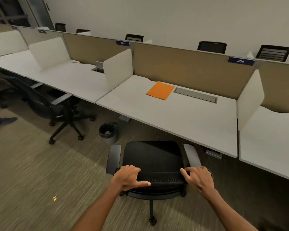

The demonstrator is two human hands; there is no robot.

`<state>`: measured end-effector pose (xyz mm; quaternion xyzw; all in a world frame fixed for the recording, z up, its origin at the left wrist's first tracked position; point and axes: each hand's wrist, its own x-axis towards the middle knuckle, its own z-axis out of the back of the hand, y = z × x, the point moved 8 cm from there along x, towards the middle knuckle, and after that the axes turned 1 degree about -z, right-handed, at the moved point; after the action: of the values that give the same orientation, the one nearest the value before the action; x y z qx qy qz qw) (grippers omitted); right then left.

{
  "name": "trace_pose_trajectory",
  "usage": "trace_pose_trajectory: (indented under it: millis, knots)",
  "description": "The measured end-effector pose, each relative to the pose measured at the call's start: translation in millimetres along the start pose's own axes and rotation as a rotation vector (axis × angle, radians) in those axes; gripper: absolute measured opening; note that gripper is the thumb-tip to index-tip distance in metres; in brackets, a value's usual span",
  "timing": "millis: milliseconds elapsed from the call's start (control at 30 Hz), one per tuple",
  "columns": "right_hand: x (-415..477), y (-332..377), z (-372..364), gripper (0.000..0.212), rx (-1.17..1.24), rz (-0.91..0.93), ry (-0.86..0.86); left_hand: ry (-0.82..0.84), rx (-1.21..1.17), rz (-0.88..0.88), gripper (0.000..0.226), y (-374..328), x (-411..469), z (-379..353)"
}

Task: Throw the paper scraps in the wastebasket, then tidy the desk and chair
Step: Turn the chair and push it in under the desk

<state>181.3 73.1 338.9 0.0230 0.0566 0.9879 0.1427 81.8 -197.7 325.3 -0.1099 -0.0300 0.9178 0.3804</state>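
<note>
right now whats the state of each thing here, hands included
left hand: gripping chair backrest top
right hand: gripping chair backrest top
chair: upright, not yet under desk
orange folder: closed, flat on desk
wastebasket: upright, lined, paper inside
desk cable cover: shut

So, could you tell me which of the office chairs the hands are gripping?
The chair at the desk labelled 304: both hands hold its mesh backrest. The other chair, left, is untouched.

Chair stood at lower centre, before the desk. Folder lay on the desk, left of the cable tray. Wastebasket sat left of the chair, under the desk edge.
</note>
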Motion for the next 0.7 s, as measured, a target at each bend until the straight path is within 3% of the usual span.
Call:
trace_pose_trajectory:
  millis: [700]
  knots:
    - [82,87,-9,0.071,-0.018,-0.179,0.005,0.039,0.047,-0.202,0.108,130,84,31]
